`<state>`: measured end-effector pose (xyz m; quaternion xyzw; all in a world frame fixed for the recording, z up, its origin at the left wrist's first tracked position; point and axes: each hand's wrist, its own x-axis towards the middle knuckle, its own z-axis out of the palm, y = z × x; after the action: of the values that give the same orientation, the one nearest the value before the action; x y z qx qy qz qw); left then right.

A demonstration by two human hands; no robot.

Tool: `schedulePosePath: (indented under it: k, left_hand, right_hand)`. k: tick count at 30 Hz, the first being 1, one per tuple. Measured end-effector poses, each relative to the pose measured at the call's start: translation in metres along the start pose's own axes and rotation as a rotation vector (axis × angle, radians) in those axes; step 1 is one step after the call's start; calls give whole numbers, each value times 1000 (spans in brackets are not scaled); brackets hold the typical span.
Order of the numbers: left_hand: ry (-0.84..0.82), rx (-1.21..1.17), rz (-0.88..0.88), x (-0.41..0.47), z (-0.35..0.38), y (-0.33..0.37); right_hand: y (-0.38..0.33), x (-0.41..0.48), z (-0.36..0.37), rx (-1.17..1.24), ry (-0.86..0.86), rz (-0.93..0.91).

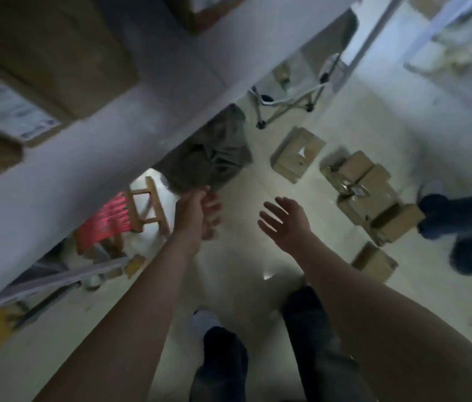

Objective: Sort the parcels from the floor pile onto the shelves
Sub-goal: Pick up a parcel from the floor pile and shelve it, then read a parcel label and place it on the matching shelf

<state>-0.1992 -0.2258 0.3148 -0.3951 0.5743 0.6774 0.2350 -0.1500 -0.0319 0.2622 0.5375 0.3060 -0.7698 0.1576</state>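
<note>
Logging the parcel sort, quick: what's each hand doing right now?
Left hand: fingers curled at the dark green bag edge; grip cannot be told.
Right hand: open, holding nothing.

Box label (6, 111) blurred unreadable, second person (461, 216) cut off at right edge
</note>
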Motion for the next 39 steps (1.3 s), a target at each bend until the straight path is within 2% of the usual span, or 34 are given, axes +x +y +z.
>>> schedulePosePath:
  k: [2, 7, 13, 21, 28, 32, 33, 39]
  left_hand:
    - [-57, 114, -83, 18, 63, -31]
    - [-173, 380, -222, 59, 207, -110]
    - [-229, 607, -189, 134, 331, -164]
    - [-14, 973, -32, 341, 367, -160]
    - [-72, 1365, 38, 502, 398, -150]
    - [-194, 1388, -78, 583, 399, -164]
    - [-182, 1351, -89, 592, 397, -168]
    - [-159, 920, -44, 534, 390, -153]
  right_hand:
    - [-34, 23, -59, 57, 70, -15]
    - [-113, 75, -180, 21, 170, 21]
    - [-177, 164, -253, -55, 187, 45]
    - [-201, 334, -213, -124, 162, 49]
    - [-209, 498, -141, -263, 227, -21]
    - [-216, 557, -115, -234, 234, -87]
    - [-217, 564, -111, -212, 240, -97]
    - [-223, 524, -117, -123, 292, -90]
